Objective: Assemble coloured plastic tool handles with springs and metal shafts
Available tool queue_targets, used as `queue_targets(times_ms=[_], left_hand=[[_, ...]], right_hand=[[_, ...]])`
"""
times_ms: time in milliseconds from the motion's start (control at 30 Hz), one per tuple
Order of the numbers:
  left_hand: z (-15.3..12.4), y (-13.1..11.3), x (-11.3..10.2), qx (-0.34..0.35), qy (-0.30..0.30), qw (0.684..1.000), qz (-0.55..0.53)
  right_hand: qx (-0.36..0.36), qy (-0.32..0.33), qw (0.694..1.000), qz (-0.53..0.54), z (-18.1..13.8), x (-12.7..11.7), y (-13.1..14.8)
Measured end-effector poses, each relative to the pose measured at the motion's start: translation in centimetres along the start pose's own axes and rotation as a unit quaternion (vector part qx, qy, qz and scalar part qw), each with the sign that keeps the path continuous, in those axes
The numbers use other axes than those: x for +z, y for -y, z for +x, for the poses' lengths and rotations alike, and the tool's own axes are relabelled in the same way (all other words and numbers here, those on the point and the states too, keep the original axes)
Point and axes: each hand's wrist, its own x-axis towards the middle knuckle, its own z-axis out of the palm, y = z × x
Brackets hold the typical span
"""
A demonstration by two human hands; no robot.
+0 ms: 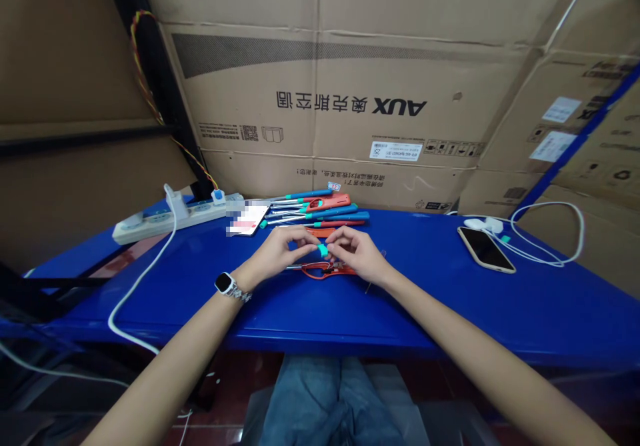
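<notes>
Between the fingertips of both hands is a small green plastic piece (323, 251). My left hand (286, 249) pinches it from the left, with a watch on that wrist. From the right, my right hand (361, 253) is closed in a pinch at the piece's edge; whether it also grips something tiny is hard to see. Just beneath the hands an orange long-neck lighter (314, 274) lies on the table, its casing apparently opened, partly covered by my right hand. Behind the hands, a row of long-neck lighters (345, 214) in blue, red and orange lies with metal necks pointing left.
The blue table (425, 299) backs onto an upright cardboard sheet (240, 93). A white power strip (150, 225) with a white cable (145, 274) stands at left, beside a card (251, 219). A phone (485, 249) and a coiled charger cable (560, 259) lie at right.
</notes>
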Motion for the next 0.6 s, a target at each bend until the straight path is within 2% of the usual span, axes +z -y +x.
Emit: queue_targets(times_ms=[100, 200, 267, 367, 433, 600], left_hand=[[-0.5, -0.1, -0.5, -0.016, 0.033, 0.999, 0.0], [-1.3, 0.1, -0.6, -0.018, 0.061, 0.998, 0.008], [-1.7, 0.2, -0.5, -0.019, 0.077, 0.997, 0.02], [-2.0, 0.2, -0.2, -0.028, 0.09, 0.995, 0.037], [-2.0, 0.1, 0.0, -0.028, 0.09, 0.994, 0.053], [-1.9, 0.1, 0.2, -0.014, 0.104, 0.99, 0.094]], right_hand=[[-0.051, 0.012, 0.986, -0.159, -0.5, -0.4, 0.5], [-0.126, 0.04, 0.939, -0.317, -1.2, -1.1, 1.2], [-0.149, 0.08, 0.913, -0.371, -1.7, -1.4, 1.5], [-0.152, 0.124, 0.892, -0.407, -2.3, -1.5, 1.6], [-0.152, 0.134, 0.889, -0.411, -2.4, -1.5, 1.4], [-0.14, 0.131, 0.909, -0.371, -2.5, -1.4, 0.8]])
